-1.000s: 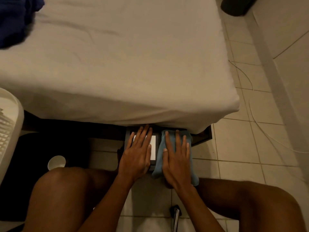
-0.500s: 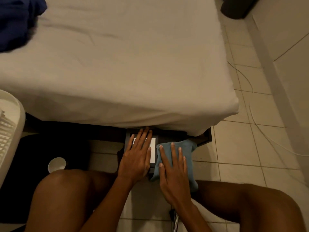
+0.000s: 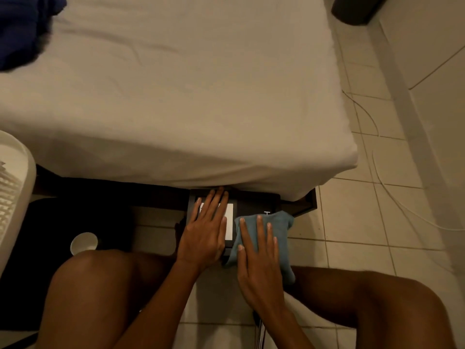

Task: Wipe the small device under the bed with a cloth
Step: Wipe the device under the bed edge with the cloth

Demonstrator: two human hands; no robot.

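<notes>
A small flat black device (image 3: 254, 204) with a white panel lies on the tiled floor, half under the edge of the bed (image 3: 176, 96). My left hand (image 3: 205, 229) rests flat on its left part, fingers straight, covering most of the white panel. A blue cloth (image 3: 279, 222) lies over the device's right side. My right hand (image 3: 259, 258) presses flat on the cloth with straight, spread fingers. The device's far end is hidden under the hanging sheet.
My bare knees frame the spot on both sides. A white cup (image 3: 84, 243) stands on a dark mat at the left, beside a white plastic basket (image 3: 15, 187). Thin white cables (image 3: 377, 172) trail over the tiles on the right. A dark blue garment (image 3: 22, 26) lies on the bed.
My right hand has drawn the blue cloth back toward me along the device, out from under the sheet. The left hand has stayed on the device.
</notes>
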